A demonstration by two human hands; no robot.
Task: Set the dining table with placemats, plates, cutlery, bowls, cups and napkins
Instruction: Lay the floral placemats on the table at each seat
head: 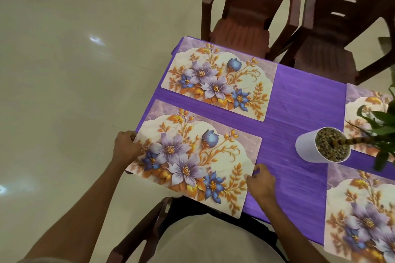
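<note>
- Four floral placemats are counted on the purple desk (299, 102).
- Nearest placemat (192, 156) is gripped at its edges by both hands: left hand (126, 147), right hand (261, 183).
- One potted plant (322, 145), three chairs.

left grip (126, 145): fingers curled, pinching | right grip (261, 183): curled, pinching | forearms extended

both hands, left hand (126, 145) and right hand (261, 183), grip the near placemat (192, 156) by its ends.
</note>
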